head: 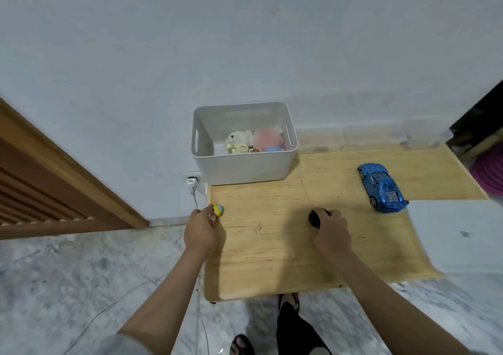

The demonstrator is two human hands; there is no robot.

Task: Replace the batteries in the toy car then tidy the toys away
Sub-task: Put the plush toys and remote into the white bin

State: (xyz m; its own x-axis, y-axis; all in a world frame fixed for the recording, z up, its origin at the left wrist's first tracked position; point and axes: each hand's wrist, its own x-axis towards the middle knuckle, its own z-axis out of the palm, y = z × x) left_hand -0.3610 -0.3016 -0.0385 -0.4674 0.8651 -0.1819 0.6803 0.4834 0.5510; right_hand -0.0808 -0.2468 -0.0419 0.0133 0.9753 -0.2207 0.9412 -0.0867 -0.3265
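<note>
A blue toy car (382, 188) stands on its wheels at the right of the wooden table (272, 259). At the table's left edge my left hand (201, 231) grips a small yellow and blue toy (218, 209). My right hand (330, 233) is curled round a small dark object (315, 218) near the middle of the table; what that object is cannot be made out. A white storage bin (242, 164) stands at the back of the table, with a cream plush bear (238, 140) and pink and blue soft toys (268, 141) inside.
A white flat box (460, 235) lies at the table's right end. Clear plastic containers (373, 137) line the wall behind. A wall socket (192, 181) with a white cable hangs left of the table. A wooden door (40, 180) stands left, and my feet (288, 300) are below the table edge.
</note>
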